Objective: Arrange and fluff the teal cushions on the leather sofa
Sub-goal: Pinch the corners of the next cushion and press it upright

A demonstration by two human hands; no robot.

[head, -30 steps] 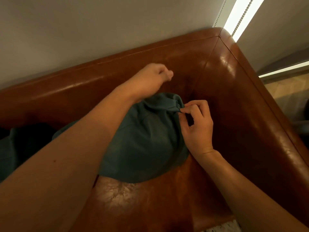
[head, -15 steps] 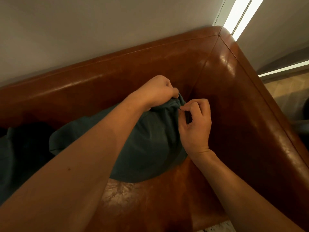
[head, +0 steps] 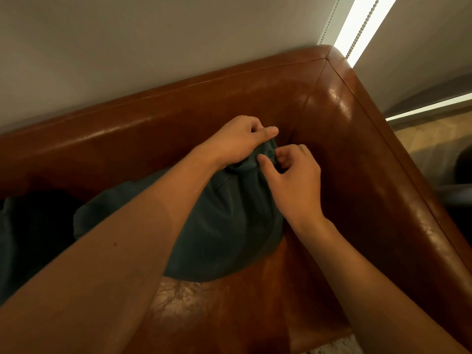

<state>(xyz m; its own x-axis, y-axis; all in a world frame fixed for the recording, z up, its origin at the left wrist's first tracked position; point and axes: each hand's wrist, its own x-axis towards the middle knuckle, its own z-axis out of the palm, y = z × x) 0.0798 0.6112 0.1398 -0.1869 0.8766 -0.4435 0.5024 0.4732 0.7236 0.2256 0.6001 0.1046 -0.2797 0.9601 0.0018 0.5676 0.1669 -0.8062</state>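
Note:
A teal cushion (head: 224,231) leans in the right corner of the brown leather sofa (head: 362,175), against the backrest and armrest. My left hand (head: 237,141) grips the cushion's top corner from behind. My right hand (head: 293,180) pinches the same corner from the front, thumb and fingers closed on the bunched fabric. My left forearm hides much of the cushion's left half. A second teal cushion (head: 15,238) lies in shadow at the far left, mostly dark.
The sofa seat (head: 229,310) in front of the cushion is worn and shiny. A pale wall runs behind the backrest. A window blind with a bead chain (head: 362,26) hangs at the upper right. Light floor (head: 434,144) shows beyond the armrest.
My left hand came down from above onto the cushion's top corner and closed on it. My right hand kept its pinch and shifted slightly. The cushion now stands taller in the corner.

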